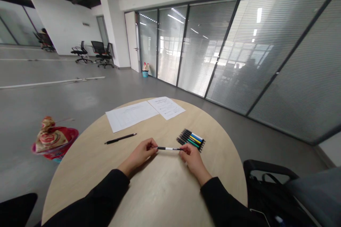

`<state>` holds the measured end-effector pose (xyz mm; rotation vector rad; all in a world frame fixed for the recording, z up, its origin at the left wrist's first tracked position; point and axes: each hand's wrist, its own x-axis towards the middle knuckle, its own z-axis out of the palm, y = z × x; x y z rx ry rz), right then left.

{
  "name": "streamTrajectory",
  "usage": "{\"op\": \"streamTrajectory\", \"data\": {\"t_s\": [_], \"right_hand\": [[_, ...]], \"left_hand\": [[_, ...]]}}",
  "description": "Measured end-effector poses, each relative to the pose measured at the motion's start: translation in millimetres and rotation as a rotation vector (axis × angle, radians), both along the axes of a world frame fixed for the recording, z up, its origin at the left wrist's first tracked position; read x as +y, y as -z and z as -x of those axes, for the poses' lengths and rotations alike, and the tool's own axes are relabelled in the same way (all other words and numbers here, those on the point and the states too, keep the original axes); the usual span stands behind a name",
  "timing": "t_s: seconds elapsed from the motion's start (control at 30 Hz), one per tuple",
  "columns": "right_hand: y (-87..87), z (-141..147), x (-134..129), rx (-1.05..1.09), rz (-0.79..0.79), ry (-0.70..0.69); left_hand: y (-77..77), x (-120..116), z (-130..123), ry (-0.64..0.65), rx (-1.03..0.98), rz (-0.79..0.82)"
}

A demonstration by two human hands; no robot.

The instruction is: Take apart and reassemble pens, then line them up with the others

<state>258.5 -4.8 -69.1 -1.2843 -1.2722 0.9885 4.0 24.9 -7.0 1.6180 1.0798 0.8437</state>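
A black-and-white pen (168,148) lies level between my two hands, just over the round table (160,188). Its left end is pinched by the fingertips of my left hand (144,153). At the opposite end, the fingers of my right hand (194,160) close on the pen. Right behind my right hand is a row of several pens (192,138) laid side by side, with white, blue, yellow and green barrels; my hand hides part of the row. A single black pen (120,138) rests to the left of my left hand.
Two printed sheets, a wider one (131,115) and a smaller one (167,108), lie at the table's far edge. On the floor at left stands a red basket (71,134) with a patterned bag. A black chair (269,173) holding dark things is at right.
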Motion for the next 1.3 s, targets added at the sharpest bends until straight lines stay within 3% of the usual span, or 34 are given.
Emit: {"op": "streamTrajectory", "data": {"t_s": [0.33, 0.7, 1.3], "right_hand": [[7.2, -9.4, -1.8, -0.024, -0.042, -0.046], [4.7, -9.1, -1.0, 0.083, -0.004, -0.035], [-8.0, -4.4, -5.7, 0.164, -0.009, 0.021]], "left_hand": [[-4.2, -5.7, 5.1, 0.109, 0.160, -0.086], [3.4, 5.8, 9.0, 0.164, 0.041, 0.048], [3.9, 3.8, 8.6, 0.131, -0.022, 0.040]]}}
